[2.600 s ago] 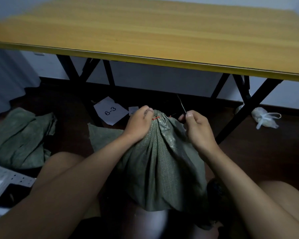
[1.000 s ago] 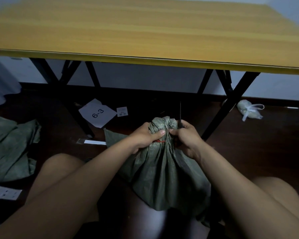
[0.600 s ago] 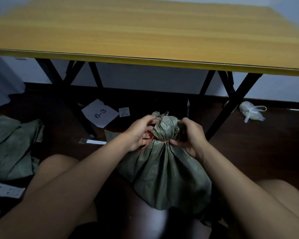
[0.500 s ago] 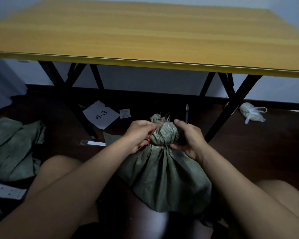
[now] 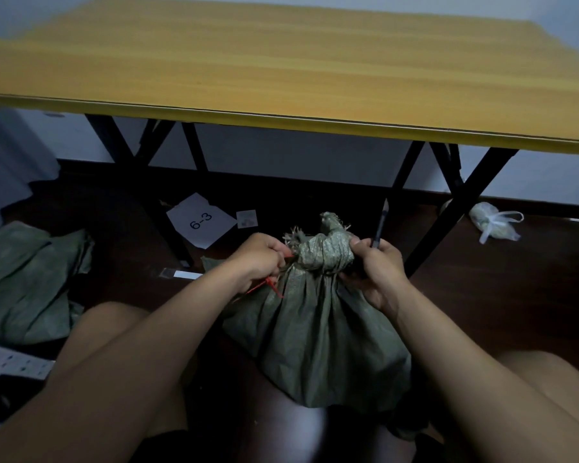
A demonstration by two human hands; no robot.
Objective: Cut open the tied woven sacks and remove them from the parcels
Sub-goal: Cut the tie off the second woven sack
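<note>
Left hand (image 5: 259,259) pinches red tie (image 5: 270,286) at sack (image 5: 321,315) neck's 9 o'clock; right hand (image 5: 378,272) clamps blade (image 5: 380,225), 3 o'clock. We'd pull tie outward, steadying neck.

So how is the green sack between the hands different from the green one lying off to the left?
The sack between the hands stands bulging, its neck bunched; the sack on the left lies slumped and crumpled on the floor. Left hand and right hand grip the first; nothing touches the other. Both are the same dull green woven material.

"6-3" on white paper sheet (image 5: 202,220)
</note>
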